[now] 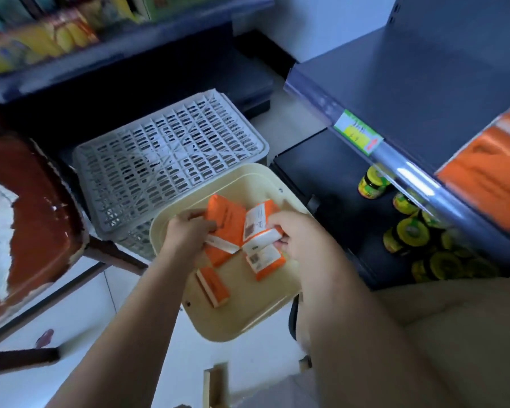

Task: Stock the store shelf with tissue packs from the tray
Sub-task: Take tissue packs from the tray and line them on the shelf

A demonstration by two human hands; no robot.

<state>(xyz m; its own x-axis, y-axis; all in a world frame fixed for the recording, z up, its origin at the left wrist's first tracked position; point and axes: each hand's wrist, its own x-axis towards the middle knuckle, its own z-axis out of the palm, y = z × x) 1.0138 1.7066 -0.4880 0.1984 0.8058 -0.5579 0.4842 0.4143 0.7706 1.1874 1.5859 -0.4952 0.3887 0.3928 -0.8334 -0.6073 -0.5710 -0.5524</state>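
A cream tray (245,315) rests below me, partly on a grey slatted crate. Several orange-and-white tissue packs lie in it. My left hand (186,232) grips one orange tissue pack (227,228) at the tray's middle. My right hand (299,234) pinches a second pack (261,228) right beside it. Two more packs lie loose: one (265,260) under my right hand, another (214,287) near the tray's front. The dark store shelf (409,92) stands to the right, with orange packs (492,172) stacked at its right end.
The grey crate (165,160) sits upside down behind the tray. Jars with yellow-green lids (412,231) fill the lower shelf at right. A brown wooden chair (33,216) stands at left. Another shelf with yellow packets (50,33) runs along the top left.
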